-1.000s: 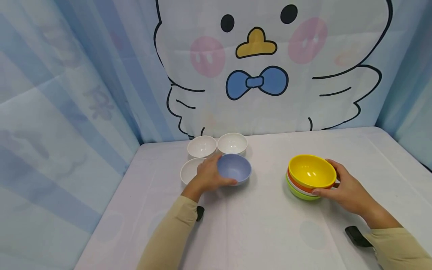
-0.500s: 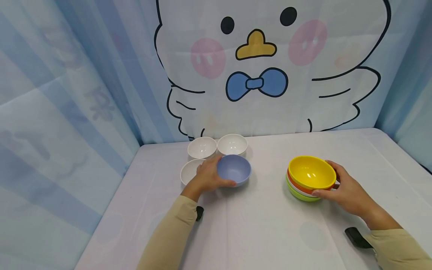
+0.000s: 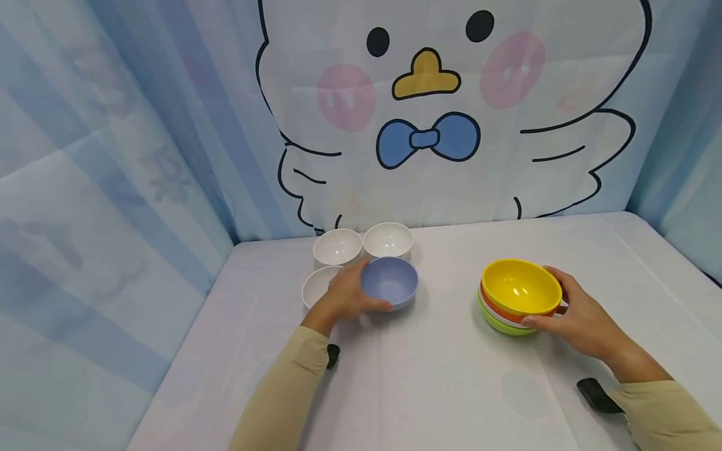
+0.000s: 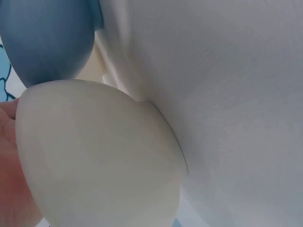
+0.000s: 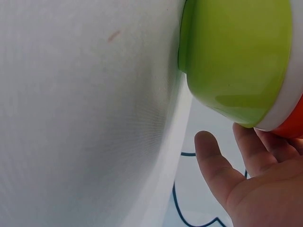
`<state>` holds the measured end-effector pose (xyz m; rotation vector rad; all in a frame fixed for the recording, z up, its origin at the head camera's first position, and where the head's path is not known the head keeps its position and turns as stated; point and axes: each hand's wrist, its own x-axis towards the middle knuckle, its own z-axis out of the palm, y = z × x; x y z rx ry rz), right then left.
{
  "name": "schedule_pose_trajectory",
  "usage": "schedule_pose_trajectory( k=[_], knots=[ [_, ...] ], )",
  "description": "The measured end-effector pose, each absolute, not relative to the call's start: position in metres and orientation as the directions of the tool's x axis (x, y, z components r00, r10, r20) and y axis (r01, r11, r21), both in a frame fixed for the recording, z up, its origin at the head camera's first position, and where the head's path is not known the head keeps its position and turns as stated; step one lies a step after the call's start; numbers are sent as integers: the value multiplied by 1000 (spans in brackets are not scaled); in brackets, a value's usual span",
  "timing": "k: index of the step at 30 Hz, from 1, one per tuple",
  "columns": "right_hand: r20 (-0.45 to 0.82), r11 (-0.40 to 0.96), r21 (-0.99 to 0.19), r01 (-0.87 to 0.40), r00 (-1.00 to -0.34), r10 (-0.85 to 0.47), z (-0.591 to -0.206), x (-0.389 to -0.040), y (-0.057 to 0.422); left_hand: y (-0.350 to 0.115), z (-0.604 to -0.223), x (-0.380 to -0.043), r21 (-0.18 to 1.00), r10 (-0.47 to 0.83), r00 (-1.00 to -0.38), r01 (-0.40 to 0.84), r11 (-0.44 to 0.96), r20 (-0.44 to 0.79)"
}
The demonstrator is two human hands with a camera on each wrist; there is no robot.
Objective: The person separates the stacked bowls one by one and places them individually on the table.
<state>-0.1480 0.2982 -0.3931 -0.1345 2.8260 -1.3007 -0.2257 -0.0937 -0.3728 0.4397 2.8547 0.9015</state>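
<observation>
My left hand (image 3: 350, 294) holds a periwinkle-blue bowl (image 3: 390, 282), its thumb along the near side. Three white bowls sit by it: two behind (image 3: 337, 246), and one (image 3: 316, 285) partly hidden by this hand. In the left wrist view a white bowl (image 4: 94, 151) covers much of the left hand (image 4: 16, 175), with the blue bowl (image 4: 47, 38) beyond. On the right, my right hand (image 3: 586, 322) grips a nested stack, thumb in front and fingers at the far right side. A yellow bowl (image 3: 521, 285) tops it, over orange (image 5: 291, 120), white (image 5: 281, 104) and lime-green (image 5: 236, 52) ones.
A white cloth (image 3: 440, 376) covers the table. Behind it hangs a curtain (image 3: 451, 188) printed with a cartoon bird, and a pale blue curtain (image 3: 101, 219) runs along the left side. Black straps (image 3: 599, 396) show at both wrists.
</observation>
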Motion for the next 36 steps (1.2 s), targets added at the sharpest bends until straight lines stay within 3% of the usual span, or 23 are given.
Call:
schedule_pose_trajectory(
  k=[8,18,28,36],
  knots=[
    [6,642,-764,-64,-996,-92,-394,-147,299,-95,-375,-226,588,316,-949,253,768,-6],
    [11,640,-766,-67,-996,-92,-393,-147,298,-85,-364,-219,565,408,-908,388,728,98],
    [13,627,-775,-74,-995,-101,-398,-148,297,-60,-356,-207,760,460,-882,368,535,103],
    [26,629,-772,-92,-993,-113,-396,-147,296,-36,-355,-195,749,511,-858,374,547,55]
  ],
)
